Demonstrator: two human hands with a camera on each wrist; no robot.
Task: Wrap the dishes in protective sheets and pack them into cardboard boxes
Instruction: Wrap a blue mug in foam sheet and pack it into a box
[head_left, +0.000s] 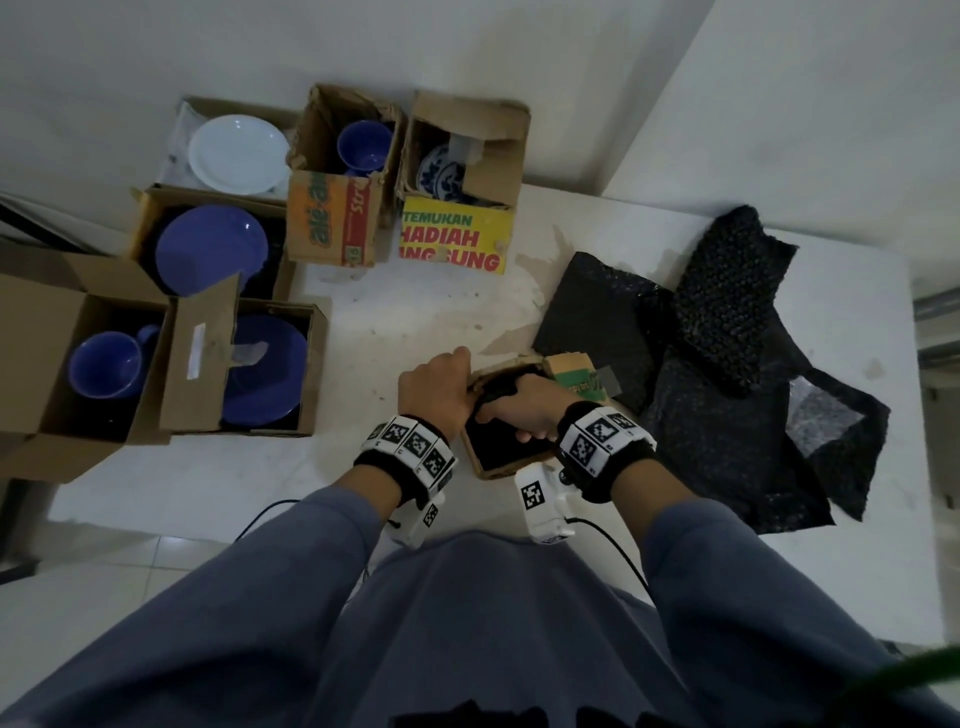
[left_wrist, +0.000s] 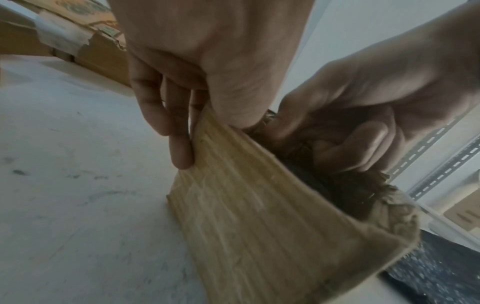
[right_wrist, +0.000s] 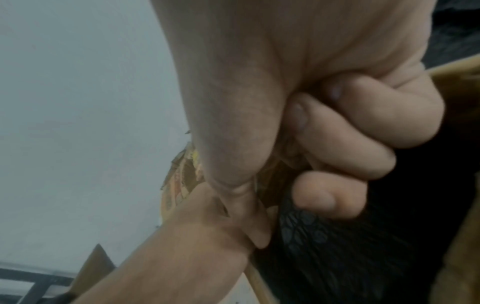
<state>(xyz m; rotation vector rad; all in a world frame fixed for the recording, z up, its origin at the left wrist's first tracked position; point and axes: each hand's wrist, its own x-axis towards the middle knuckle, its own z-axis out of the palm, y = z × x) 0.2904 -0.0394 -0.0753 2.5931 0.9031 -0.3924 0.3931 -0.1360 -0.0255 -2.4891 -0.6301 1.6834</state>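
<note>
A small open cardboard box (head_left: 485, 465) stands on the white table (head_left: 415, 322) in front of me. Inside it sits a bundle in black bubble wrap (head_left: 501, 441), also close up in the right wrist view as the bundle (right_wrist: 337, 257). My left hand (head_left: 452, 379) pinches the box's left wall (left_wrist: 259, 216), with the fingers (left_wrist: 179, 148) outside and the thumb on the inner side. My right hand (head_left: 514, 410) reaches into the box, its fingers (right_wrist: 345, 148) curled onto the top of the bundle. What the wrap covers is hidden.
Open boxes line the left and back: a blue mug (head_left: 106, 364), a blue bowl (head_left: 270, 374), a blue plate (head_left: 210, 249), a white plate (head_left: 236, 153), a blue cup (head_left: 363, 143), a blue-and-white dish (head_left: 441, 171). Loose black bubble-wrap sheets (head_left: 727, 405) lie to the right.
</note>
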